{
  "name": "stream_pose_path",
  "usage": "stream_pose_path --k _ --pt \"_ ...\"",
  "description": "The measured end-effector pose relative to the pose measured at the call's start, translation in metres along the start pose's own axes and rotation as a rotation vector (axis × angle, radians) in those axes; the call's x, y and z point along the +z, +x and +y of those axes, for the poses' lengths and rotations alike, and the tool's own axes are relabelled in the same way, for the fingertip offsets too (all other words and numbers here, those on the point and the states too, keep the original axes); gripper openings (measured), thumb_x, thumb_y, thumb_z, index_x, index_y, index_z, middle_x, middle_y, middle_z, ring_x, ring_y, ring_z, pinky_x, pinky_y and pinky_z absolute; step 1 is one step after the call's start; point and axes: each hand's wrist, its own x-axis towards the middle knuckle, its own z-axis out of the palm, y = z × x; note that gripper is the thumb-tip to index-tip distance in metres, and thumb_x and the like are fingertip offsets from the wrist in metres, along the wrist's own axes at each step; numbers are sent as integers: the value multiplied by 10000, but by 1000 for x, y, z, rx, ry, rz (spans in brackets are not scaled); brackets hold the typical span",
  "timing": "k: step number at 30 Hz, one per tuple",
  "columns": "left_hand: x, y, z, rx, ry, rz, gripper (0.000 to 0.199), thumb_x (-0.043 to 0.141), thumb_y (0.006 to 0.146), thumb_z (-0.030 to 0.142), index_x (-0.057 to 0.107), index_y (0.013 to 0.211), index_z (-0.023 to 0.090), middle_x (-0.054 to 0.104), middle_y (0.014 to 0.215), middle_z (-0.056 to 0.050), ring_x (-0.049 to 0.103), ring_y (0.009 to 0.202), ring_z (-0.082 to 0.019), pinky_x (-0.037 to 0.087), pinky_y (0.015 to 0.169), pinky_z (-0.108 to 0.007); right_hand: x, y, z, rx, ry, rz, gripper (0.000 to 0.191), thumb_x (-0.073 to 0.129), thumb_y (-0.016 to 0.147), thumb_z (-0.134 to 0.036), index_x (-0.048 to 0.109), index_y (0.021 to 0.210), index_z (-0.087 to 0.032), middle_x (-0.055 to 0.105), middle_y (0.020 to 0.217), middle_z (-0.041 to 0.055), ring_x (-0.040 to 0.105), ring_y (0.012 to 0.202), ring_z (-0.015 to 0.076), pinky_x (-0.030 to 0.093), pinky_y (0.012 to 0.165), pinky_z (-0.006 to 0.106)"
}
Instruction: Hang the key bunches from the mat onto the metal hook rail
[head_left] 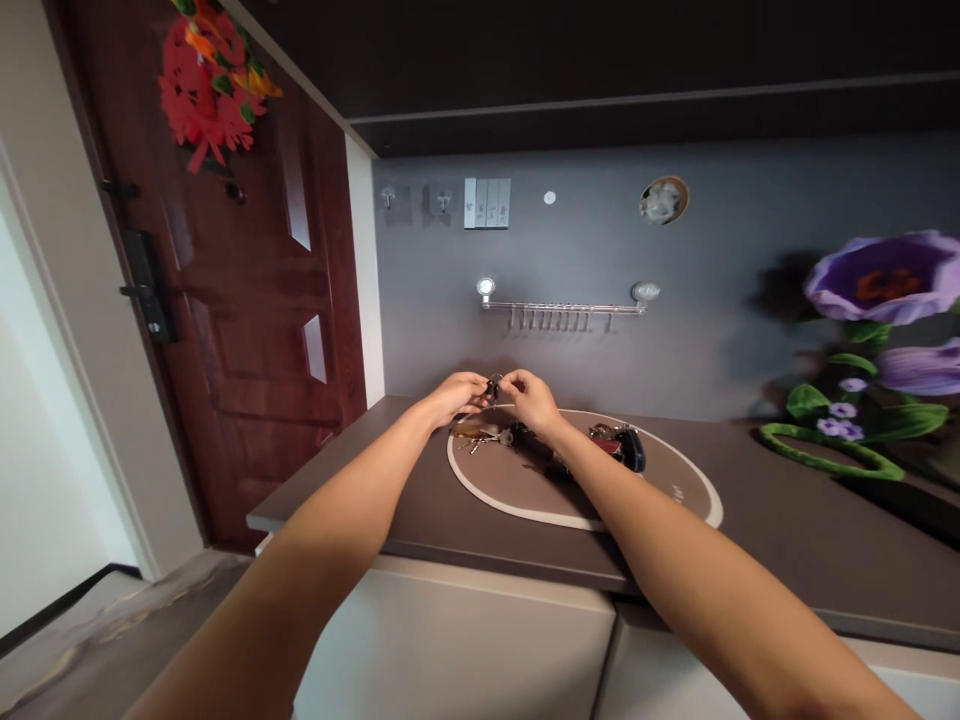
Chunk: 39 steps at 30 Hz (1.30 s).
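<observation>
Currently | left hand (453, 396), right hand (534, 402): fingers (472, 379) pinching one dark ringed item (492, 388) | one mat (499, 486) below

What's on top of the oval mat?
Keys lie on its left, and dark things farther right. The right arm hides part of the mat, so anything there can't be seen.

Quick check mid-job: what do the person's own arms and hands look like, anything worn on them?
Both the left hand and right hand are ungloved. The left forearm and right forearm are bare, with no sleeve, watch, bracelet or marking visible. Finger rings: too small to tell.
</observation>
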Motion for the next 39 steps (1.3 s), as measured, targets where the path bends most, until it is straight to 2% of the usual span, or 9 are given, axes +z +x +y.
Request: stream_pose_path --k 4,7,9,12,14,16,23,27,39 --pt "5 -1 -2 26 102 20 78 528 731 165 544 806 151 584 764 -17 552 622 -72 437 647 -222 -2 2 0 8 73 23 141 481 705 -312 514 714 -175 558 714 2 487 662 116 372 675 242" --pt "7 0 -5 131 237 20 90 480 754 197 545 769 136 576 702 -18 547 614 -82 423 622 -209 -4 1 -3 -9 98 35 157 488 694 -324 516 707 -170 558 708 1 488 656 114 377 679 247" --pt "6 1 -7 243 417 43 137 444 762 199 558 737 126 582 670 -26 542 611 -96 414 614 -211 -6 1 -5 -14 100 51 165 490 690 -331 517 701 -168 560 696 1 488 645 115 383 675 252" --pt "4 0 -10 422 798 114 190 437 758 226 599 733 129 622 721 -52 548 657 -129 405 643 -235 -8 3 -4 -7 96 81 172 489 692 -337 519 700 -168 562 677 1 492 641 117 395 660 255" --pt "1 -2 -11 512 982 99 227 419 767 239 622 757 138 641 775 -63 554 699 -145 398 663 -243 -8 7 -4 10 122 101 175 485 699 -339 519 704 -168 564 672 2 501 644 115 407 654 251" --pt "-1 -3 -13 553 1068 54 254 398 778 239 634 784 144 649 811 -65 560 727 -152 393 671 -243 -10 13 -6 42 172 122 172 486 705 -335 516 704 -166 562 661 -1 511 635 109 422 646 246" --pt "-1 -2 -13 589 1127 14 297 369 808 271 640 802 149 656 820 -65 567 740 -152 381 662 -234 -24 40 -40 262 481 142 71 476 729 -170 475 660 -156 507 562 -27 533 557 78 474 616 241" --pt "-2 -4 -11 591 1137 4 307 361 815 285 640 807 156 656 813 -62 565 728 -154 374 649 -235 -26 56 -54 366 569 159 108 426 748 -86 476 676 -148 540 571 -17 532 511 62 489 588 239" --pt "-3 -8 -4 582 1208 -16 314 364 820 270 654 825 150 662 848 -74 577 751 -159 383 660 -238 -10 88 -49 542 637 307 136 419 773 -70 494 675 -127 515 478 -14 519 434 70 517 558 267"
